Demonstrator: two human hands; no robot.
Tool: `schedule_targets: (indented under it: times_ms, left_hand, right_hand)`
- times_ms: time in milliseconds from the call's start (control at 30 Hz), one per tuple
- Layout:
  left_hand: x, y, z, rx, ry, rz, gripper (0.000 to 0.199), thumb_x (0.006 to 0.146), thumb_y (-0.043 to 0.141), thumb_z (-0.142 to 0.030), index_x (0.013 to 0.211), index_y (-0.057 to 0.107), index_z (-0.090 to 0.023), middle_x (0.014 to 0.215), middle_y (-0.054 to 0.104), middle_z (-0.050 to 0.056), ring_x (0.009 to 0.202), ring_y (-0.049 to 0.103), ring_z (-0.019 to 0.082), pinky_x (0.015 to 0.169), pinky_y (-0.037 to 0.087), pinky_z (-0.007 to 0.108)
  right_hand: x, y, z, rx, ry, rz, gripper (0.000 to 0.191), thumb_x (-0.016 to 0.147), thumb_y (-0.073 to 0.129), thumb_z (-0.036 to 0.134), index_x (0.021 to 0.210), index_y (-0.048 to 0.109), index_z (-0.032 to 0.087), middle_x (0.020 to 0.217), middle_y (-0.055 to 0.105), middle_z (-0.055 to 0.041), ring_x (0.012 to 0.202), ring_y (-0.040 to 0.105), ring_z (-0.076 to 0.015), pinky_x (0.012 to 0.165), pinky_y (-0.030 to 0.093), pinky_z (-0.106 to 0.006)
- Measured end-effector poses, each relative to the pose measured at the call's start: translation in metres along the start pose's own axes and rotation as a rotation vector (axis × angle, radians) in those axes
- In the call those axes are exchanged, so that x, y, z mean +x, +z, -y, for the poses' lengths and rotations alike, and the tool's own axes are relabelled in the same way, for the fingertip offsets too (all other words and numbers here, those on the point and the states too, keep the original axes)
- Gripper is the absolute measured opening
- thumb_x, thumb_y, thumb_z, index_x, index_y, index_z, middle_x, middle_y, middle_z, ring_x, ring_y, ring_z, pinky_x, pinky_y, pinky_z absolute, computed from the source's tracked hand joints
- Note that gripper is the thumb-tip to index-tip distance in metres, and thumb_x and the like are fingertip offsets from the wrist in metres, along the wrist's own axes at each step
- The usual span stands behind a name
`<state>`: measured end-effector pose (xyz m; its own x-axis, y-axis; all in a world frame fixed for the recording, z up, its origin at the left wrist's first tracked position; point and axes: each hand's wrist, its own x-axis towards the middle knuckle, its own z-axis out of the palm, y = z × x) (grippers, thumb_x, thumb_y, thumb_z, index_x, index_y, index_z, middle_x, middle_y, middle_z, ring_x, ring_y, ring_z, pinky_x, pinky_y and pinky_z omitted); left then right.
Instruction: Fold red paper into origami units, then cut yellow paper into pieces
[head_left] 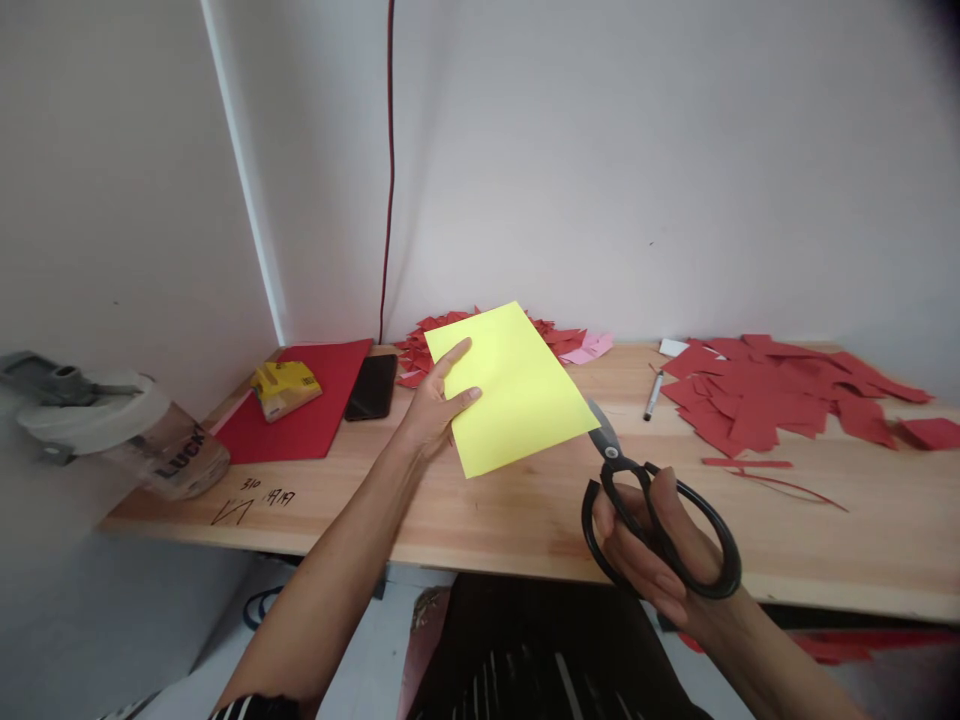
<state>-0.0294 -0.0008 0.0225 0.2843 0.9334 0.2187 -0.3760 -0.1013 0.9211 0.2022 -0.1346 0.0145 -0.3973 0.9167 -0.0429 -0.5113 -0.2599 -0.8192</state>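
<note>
A sheet of yellow paper (517, 395) is held up over the table, tilted, with its left edge pinched in my left hand (439, 400). The thumb and a finger lie on its front face; the other fingers are behind it. My right hand (660, 555) grips the black loop handles of a pair of scissors (613, 453). Their blades point up and left, and the tip reaches the sheet's lower right corner, partly behind it. Whether the blades touch the paper I cannot tell.
Red paper cutouts (765, 395) lie at the right beside a marker (653, 396) and narrow red strips (747, 463). Behind the sheet is a heap of red scraps (427, 335). Leftward are a phone (372, 387), red sheets (330, 400), a yellow packet (286, 388) and a lidded cup (180, 450).
</note>
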Motion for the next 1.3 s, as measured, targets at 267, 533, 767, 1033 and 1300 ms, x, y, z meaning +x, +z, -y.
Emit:
schedule_targets:
  times_ms: [267,533,767,1033,1300]
  left_hand:
    - [0.0,-0.002,-0.001,0.021,0.002,0.011,0.085,0.072,0.08,-0.029,0.147,0.039,-0.028,0.144,0.05,0.015,0.124,0.056,0.032,0.103,0.048,0.049]
    - [-0.002,0.002,-0.004,0.03,-0.048,0.06,0.088,0.07,0.081,-0.03,0.147,0.038,-0.028,0.147,0.047,0.014,0.122,0.058,0.032,0.101,0.049,0.048]
    - [-0.005,0.004,-0.007,0.056,-0.041,0.088,0.086,0.072,0.08,-0.031,0.147,0.038,-0.03,0.149,0.045,0.012,0.124,0.057,0.033,0.103,0.047,0.051]
    - [-0.004,0.004,-0.008,0.063,0.001,0.055,0.086,0.072,0.08,-0.032,0.147,0.038,-0.031,0.149,0.045,0.012,0.127,0.054,0.034,0.103,0.048,0.051]
    - [-0.004,0.002,-0.008,0.057,0.008,0.068,0.088,0.072,0.08,-0.034,0.148,0.036,-0.032,0.149,0.046,0.012,0.126,0.054,0.033,0.102,0.048,0.049]
  right_hand:
    - [-0.004,-0.009,-0.003,-0.03,0.013,0.066,0.062,0.094,0.035,0.064,0.079,0.066,0.013,0.035,0.03,0.0085,0.024,0.023,-0.0024,0.028,0.014,-0.013]
    - [-0.002,-0.008,-0.009,-0.074,0.051,0.214,0.078,0.082,0.021,0.083,0.088,0.059,0.015,0.053,0.044,0.0038,0.041,0.04,-0.0069,0.042,0.033,-0.019]
    - [0.002,-0.001,-0.003,-0.109,0.02,0.187,0.077,0.083,0.021,0.082,0.084,0.058,0.015,0.054,0.046,0.0027,0.04,0.044,-0.0086,0.044,0.033,-0.022]
    - [0.0,0.009,0.0,-0.153,-0.032,0.04,0.07,0.089,0.025,0.076,0.081,0.059,0.015,0.049,0.047,0.003,0.035,0.046,-0.0084,0.042,0.032,-0.022]
    - [-0.006,0.014,-0.004,-0.154,-0.065,-0.061,0.067,0.092,0.028,0.071,0.076,0.06,0.015,0.039,0.036,0.0069,0.027,0.032,-0.0038,0.036,0.023,-0.018]
